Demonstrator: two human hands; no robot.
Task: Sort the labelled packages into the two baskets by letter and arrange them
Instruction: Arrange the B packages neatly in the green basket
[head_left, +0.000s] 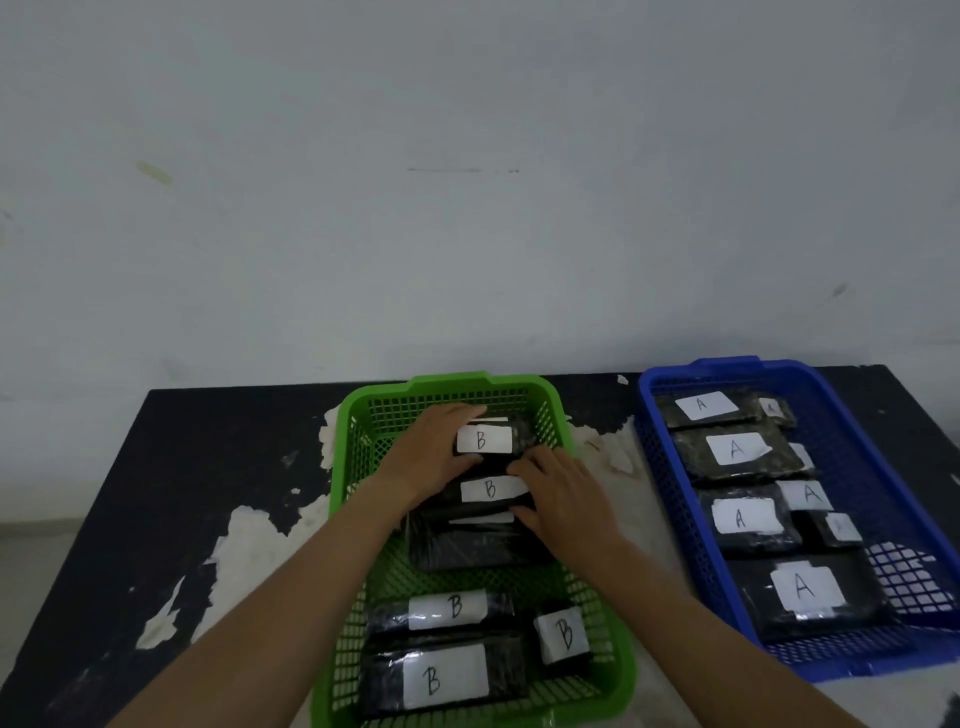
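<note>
A green basket (618, 670) in the middle holds several black wrapped packages with white "B" labels. My left hand (426, 454) grips the left end of the far B package (491, 439), fingers over its top. My right hand (563, 499) rests on the right end of a second B package (491, 489) just below it, which lies on a stack. Three more B packages lie at the basket's near end, the largest (441, 675) in front. A blue basket (675, 499) on the right holds several packages labelled "A", such as the near one (805, 590).
Both baskets stand on a black table (156, 493) with worn, peeling white patches. A pale wall rises directly behind the table. The blue basket reaches the table's right part; bare tabletop lies to the left of the green basket.
</note>
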